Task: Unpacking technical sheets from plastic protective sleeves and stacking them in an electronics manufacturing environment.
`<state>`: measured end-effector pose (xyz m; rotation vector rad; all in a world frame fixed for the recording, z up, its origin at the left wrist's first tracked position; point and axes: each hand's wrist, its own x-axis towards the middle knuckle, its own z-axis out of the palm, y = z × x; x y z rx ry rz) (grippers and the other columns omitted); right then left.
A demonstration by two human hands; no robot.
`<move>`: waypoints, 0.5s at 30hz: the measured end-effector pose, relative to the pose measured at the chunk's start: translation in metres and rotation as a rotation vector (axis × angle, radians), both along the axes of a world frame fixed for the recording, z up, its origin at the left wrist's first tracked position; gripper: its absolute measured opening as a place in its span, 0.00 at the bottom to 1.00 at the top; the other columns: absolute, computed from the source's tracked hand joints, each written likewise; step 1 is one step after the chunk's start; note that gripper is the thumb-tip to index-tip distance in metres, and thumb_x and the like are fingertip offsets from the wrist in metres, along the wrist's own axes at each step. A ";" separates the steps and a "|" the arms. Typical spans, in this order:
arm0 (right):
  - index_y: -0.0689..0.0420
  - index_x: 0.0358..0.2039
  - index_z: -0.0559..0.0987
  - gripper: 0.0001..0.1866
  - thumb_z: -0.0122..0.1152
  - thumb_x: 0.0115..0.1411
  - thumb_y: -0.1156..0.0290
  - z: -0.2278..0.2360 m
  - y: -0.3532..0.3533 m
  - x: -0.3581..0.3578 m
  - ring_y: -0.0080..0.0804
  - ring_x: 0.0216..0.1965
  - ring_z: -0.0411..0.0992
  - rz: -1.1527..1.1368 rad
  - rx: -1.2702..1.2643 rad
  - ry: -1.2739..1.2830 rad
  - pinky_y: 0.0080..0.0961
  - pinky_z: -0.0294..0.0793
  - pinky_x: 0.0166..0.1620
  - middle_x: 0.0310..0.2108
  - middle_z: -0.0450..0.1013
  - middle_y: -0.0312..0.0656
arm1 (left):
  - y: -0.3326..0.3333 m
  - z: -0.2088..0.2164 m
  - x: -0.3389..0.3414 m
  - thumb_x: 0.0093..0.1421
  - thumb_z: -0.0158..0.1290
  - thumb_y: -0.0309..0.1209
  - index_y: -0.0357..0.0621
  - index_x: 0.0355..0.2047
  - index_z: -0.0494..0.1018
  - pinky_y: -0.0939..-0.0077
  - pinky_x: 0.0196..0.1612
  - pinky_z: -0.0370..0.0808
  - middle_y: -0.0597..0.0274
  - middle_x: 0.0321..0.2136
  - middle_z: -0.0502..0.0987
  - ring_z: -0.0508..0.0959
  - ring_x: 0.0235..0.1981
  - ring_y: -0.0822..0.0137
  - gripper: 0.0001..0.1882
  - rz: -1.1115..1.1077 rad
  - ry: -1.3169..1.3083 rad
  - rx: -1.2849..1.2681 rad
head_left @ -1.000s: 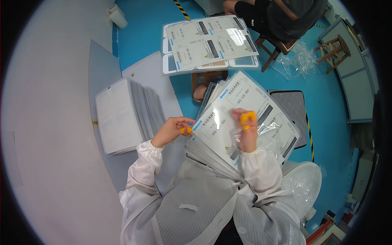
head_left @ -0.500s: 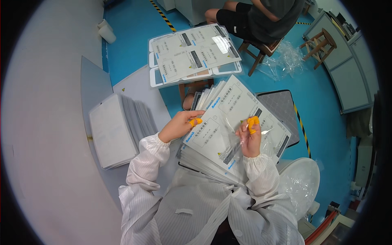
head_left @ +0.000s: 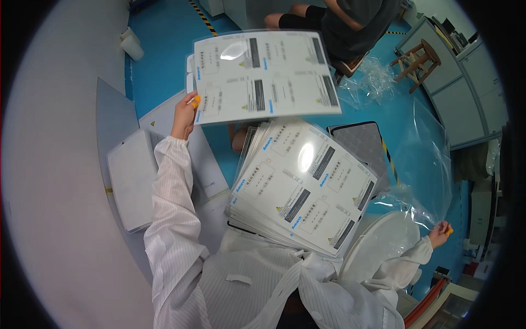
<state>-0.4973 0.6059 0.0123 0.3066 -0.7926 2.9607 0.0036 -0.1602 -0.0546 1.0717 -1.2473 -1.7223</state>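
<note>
My left hand (head_left: 185, 112), with orange finger cots, grips the left edge of a white printed sheet (head_left: 266, 74) and holds it up and forward. A fanned stack of the same printed sheets (head_left: 301, 186) rests on my lap. Far out to the right, my right hand (head_left: 440, 232) pinches a clear plastic bag (head_left: 424, 164) that hangs open and empty beside the stack. Both arms are in white striped sleeves.
A stack of white sheets (head_left: 131, 183) lies on the grey table (head_left: 55, 164) at my left. Another person (head_left: 339, 24) sits ahead on the blue floor (head_left: 164, 55), by a wooden stool (head_left: 417, 63) and crumpled plastic (head_left: 367, 77). A white round stool (head_left: 383, 247) stands at my right.
My left hand has lifted one printed sheet off the stack and raised it forward. My right hand has swung out to the right, pulling the clear bag away.
</note>
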 end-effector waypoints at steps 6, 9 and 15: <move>0.60 0.21 0.62 0.15 0.40 0.65 0.68 0.064 -0.072 0.074 0.24 0.16 0.50 -0.187 0.245 0.063 0.20 0.56 0.26 0.19 0.55 0.38 | -0.049 -0.031 -0.031 0.57 0.47 0.22 0.35 0.43 0.71 0.82 0.33 0.72 0.57 0.31 0.75 0.75 0.32 0.72 0.13 0.269 -0.040 -0.072; 0.61 0.23 0.64 0.14 0.39 0.65 0.68 0.090 -0.103 0.096 0.22 0.16 0.51 0.015 0.300 0.251 0.18 0.56 0.23 0.19 0.56 0.37 | -0.052 -0.039 -0.024 0.54 0.52 0.26 0.34 0.41 0.72 0.79 0.32 0.72 0.54 0.30 0.76 0.76 0.31 0.67 0.14 0.327 -0.245 -0.083; 0.59 0.31 0.66 0.13 0.45 0.63 0.61 0.129 -0.219 0.188 0.15 0.13 0.50 0.146 0.658 0.380 0.13 0.52 0.17 0.20 0.61 0.34 | 0.008 -0.003 -0.010 0.51 0.54 0.29 0.37 0.38 0.74 0.74 0.33 0.72 0.53 0.28 0.77 0.77 0.29 0.60 0.14 0.141 -0.677 -0.712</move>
